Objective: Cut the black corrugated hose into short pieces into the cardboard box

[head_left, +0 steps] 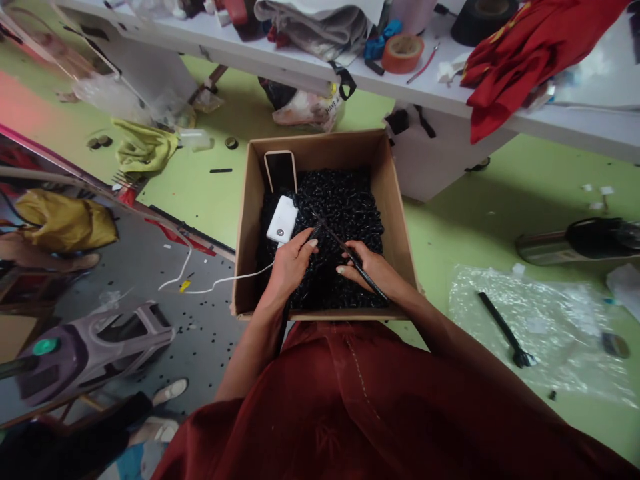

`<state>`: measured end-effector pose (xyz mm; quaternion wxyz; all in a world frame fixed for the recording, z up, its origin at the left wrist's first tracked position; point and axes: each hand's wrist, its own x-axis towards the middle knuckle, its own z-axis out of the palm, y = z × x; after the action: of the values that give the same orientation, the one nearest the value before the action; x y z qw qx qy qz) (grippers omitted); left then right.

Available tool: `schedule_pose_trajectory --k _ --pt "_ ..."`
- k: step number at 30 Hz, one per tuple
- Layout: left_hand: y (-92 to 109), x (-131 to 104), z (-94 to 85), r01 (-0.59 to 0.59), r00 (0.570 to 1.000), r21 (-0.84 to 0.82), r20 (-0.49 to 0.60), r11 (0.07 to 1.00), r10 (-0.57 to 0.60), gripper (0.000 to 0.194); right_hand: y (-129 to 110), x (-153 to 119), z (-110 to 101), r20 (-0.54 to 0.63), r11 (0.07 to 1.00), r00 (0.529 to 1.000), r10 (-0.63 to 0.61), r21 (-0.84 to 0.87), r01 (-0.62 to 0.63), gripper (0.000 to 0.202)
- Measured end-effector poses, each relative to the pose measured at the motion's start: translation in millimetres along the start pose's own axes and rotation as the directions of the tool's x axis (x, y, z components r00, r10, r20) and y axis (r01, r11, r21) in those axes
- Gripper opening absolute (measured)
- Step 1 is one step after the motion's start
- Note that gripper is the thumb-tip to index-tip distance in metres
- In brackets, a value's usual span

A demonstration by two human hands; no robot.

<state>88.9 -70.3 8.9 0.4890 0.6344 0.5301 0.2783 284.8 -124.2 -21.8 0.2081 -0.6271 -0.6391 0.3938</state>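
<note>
A cardboard box stands in front of me, its lower part filled with small black pieces. Over the box, my left hand is closed on a dark strip near its thumb. My right hand has its fingers wrapped round a long thin black strip, which slants up towards the left hand's fingertips. Inside the box at the left, a phone leans upright against the wall. Below it a white power bank lies on the black pieces, with a white cable running out over the left edge.
A cluttered white shelf with orange tape and red cloth runs across the back. At right lie clear plastic and a metal flask. Lower left are a purple-grey stool-like object and another person's feet.
</note>
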Motion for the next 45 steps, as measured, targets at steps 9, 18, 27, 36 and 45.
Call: schedule_pose_trajectory --k 9,18,27,36,45 --pt "-0.1 0.4 1.8 -0.069 0.998 0.150 0.023 0.986 0.066 0.034 -7.9 -3.3 -3.3 0.023 0.998 0.999 -0.046 -0.043 0.046 0.058" --pt "1.4 0.2 1.4 -0.093 0.994 0.116 0.066 0.989 0.086 0.035 -1.3 -3.2 -1.8 0.058 0.995 0.997 -0.057 0.080 0.053 0.060" --pt "-0.7 1.3 1.3 -0.125 0.984 0.123 0.144 0.984 0.107 0.038 -0.6 -3.7 -2.8 0.068 0.996 0.996 -0.054 0.073 0.049 0.061" --pt "2.1 1.8 -0.6 -0.160 0.977 0.194 0.173 0.968 0.127 0.036 -4.0 -2.0 -4.4 0.048 0.985 0.987 -0.154 -0.077 0.157 0.037" --pt "-1.0 2.4 -0.3 -0.154 0.974 0.179 0.195 0.972 0.119 0.031 1.4 -1.0 -1.1 0.058 0.975 0.989 -0.134 -0.169 0.142 0.019"
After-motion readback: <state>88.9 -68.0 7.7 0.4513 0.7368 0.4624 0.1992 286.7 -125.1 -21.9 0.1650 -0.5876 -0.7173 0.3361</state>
